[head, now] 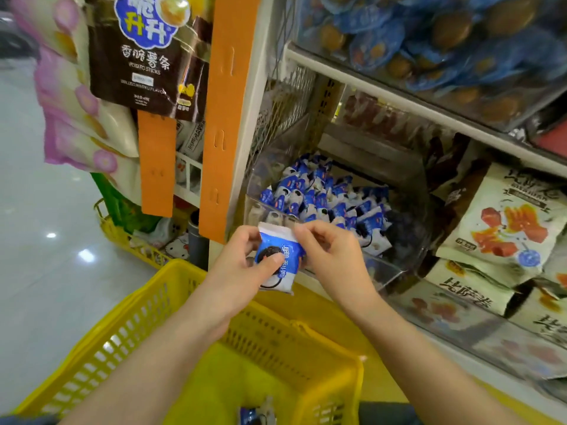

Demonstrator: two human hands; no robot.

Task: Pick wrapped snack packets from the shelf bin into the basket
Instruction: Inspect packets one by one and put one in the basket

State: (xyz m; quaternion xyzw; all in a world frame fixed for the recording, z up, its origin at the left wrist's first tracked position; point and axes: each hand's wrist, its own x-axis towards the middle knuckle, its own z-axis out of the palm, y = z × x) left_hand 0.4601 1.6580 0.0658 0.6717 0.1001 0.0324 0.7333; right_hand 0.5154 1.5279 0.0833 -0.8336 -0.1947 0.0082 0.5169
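Note:
A blue and white wrapped snack packet [277, 259] with a dark cookie picture is held in front of the shelf, above the far rim of the yellow basket [171, 329]. My left hand [245, 265] grips it from the left, thumb across its face. My right hand [328, 250] pinches its top right edge. Behind them a clear shelf bin [395, 271] holds several more such packets [322, 200]. Another packet [256, 415] lies in the basket's bottom.
Beige snack bags [503, 222] fill the bin to the right. A higher shelf [414, 105] carries blue wrapped goods. Orange strips [227, 118] and hanging crisp bags [144, 53] are on the left, with a second yellow basket [129, 237] on the floor.

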